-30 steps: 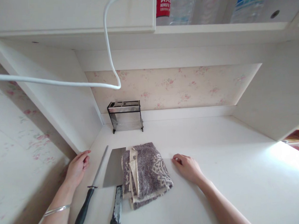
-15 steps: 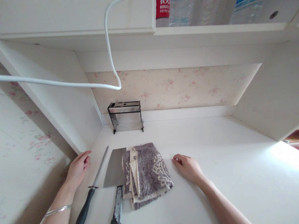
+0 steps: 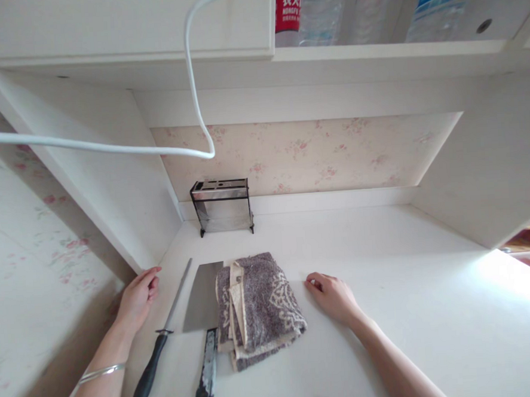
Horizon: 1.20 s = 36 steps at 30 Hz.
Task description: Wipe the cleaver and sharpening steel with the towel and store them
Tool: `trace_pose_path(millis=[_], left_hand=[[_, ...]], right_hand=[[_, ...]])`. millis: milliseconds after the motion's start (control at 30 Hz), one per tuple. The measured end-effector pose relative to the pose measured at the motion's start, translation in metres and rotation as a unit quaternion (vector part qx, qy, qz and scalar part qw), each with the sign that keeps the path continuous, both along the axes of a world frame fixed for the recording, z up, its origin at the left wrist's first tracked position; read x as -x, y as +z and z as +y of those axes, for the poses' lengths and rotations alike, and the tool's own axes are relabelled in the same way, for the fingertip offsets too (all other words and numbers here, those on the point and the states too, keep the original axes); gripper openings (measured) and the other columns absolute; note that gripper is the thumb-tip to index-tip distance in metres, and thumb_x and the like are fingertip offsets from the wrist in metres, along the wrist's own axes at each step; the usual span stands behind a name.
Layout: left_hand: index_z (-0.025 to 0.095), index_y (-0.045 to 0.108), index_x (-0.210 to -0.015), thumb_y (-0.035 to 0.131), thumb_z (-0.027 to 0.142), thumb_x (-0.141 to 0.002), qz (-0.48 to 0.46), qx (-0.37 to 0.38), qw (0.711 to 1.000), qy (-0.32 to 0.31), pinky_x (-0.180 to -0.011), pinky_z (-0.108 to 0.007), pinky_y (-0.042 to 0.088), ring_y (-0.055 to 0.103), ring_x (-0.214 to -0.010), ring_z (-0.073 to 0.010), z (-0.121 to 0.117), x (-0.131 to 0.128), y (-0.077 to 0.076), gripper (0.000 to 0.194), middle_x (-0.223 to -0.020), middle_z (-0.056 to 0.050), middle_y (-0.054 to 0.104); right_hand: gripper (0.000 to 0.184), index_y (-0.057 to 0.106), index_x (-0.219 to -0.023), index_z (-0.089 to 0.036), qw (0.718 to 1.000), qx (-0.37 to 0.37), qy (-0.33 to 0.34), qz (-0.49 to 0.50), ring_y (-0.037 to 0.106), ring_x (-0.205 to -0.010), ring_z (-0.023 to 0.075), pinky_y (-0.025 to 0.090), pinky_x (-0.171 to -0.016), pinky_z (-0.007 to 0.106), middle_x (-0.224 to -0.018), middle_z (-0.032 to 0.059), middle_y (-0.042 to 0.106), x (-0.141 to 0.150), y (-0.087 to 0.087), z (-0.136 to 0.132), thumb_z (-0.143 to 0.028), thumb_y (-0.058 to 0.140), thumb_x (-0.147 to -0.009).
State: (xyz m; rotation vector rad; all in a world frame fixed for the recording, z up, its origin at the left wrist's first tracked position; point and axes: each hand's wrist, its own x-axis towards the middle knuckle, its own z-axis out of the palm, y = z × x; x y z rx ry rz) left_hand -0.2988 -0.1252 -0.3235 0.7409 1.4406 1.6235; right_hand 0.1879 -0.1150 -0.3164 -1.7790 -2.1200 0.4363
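Note:
My left hand (image 3: 139, 297) rests at the left edge of the white counter, its fingers curled with nothing seen in them. Just right of it lies a sharpening steel (image 3: 178, 301) with a black handle. Beside the steel is a cleaver (image 3: 202, 298), blade pointing away and black, worn handle towards me. A folded grey-brown towel (image 3: 265, 306) with a cream pattern covers the right part of the blade. My right hand (image 3: 331, 296) lies on the counter to the right of the towel, apart from it, fingers curled in and holding nothing that I can see.
A metal knife rack (image 3: 223, 207) with black edges stands at the back left of the counter (image 3: 388, 311). A white cable (image 3: 109, 149) hangs across the upper left. Overhead, a shelf (image 3: 386, 50) carries several bottles (image 3: 287, 8). White panels flank both sides.

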Motion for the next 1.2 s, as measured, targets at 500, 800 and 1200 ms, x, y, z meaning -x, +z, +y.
trace_pose_path(millis=[500,800,1200], left_hand=[[0.016,0.062,-0.086,0.069,0.032,-0.064,0.021,-0.001,1.000,0.001,-0.039,-0.017,0.022,0.032,-0.042,-0.0045,-0.0018,-0.0035,0.0032,0.028,-0.054,0.006,0.043],[0.016,0.062,-0.085,0.069,0.032,-0.063,0.017,0.000,1.000,0.006,-0.038,-0.017,0.021,0.032,-0.042,-0.0046,-0.0005,-0.0051,0.0042,0.028,-0.052,0.007,0.043],[0.016,0.064,-0.086,0.070,0.032,-0.063,0.016,-0.005,1.000,0.004,-0.039,-0.017,0.023,0.033,-0.042,-0.0037,-0.0012,-0.0038,0.0029,0.029,-0.053,0.006,0.044]], right_hand=[[0.024,0.064,-0.094,-0.029,1.000,0.009,-0.006,-0.012,0.062,-0.077,0.0145,0.035,-0.063,0.023,-0.085,-0.0018,0.069,0.0010,0.0018,-0.0002,-0.039,0.043,-0.089],[0.023,0.063,-0.094,-0.030,1.000,0.005,-0.001,-0.011,0.062,-0.075,0.0146,0.034,-0.062,0.023,-0.084,-0.0024,0.069,0.0006,0.0020,-0.0003,-0.039,0.043,-0.089],[0.022,0.063,-0.094,-0.029,1.000,0.003,-0.002,-0.014,0.062,-0.076,0.0148,0.034,-0.064,0.023,-0.084,-0.0018,0.069,0.0003,-0.0006,0.0006,-0.038,0.043,-0.089]])
